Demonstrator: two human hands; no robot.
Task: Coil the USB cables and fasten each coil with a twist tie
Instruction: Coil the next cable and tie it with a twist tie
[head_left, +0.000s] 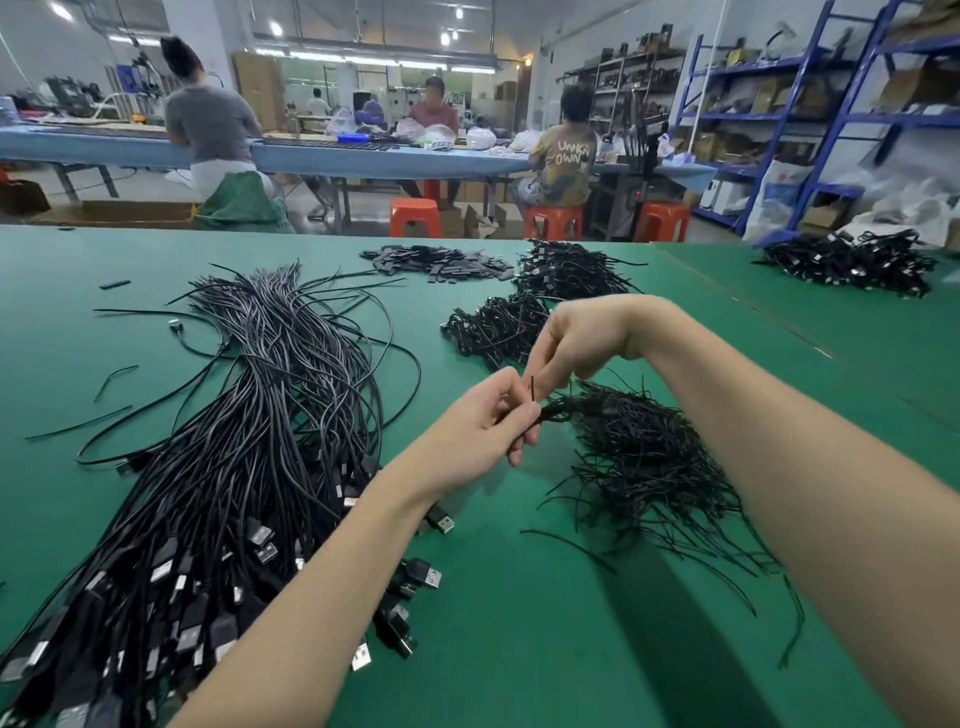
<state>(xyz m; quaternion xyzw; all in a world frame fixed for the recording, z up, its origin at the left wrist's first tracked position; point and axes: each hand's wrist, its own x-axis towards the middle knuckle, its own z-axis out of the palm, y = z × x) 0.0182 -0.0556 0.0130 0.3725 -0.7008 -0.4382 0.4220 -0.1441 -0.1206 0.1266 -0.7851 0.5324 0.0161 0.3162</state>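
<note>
Left hand (485, 415): fingers curled round a thin black bundle, raised over the green worktop (519, 649).
Right hand (576, 335): fingers pinch an upright twist tie (533, 388) just above the left hand.
Twist tie pile (649, 457): loose heap just right of the hands.
USB cables (249, 415): long uncoiled bundle, left.
Coiled cables (498, 327): heaps behind the hands.

This is a factory assembly workshop. Heaps of loose black USB cables (249, 441) cover a wide green-topped worktable (519, 649), seated workers line a long blue-covered bench (363, 158) on orange plastic stools (414, 216), and blue steel shelving racks (810, 119) hold cardboard boxes.
</note>
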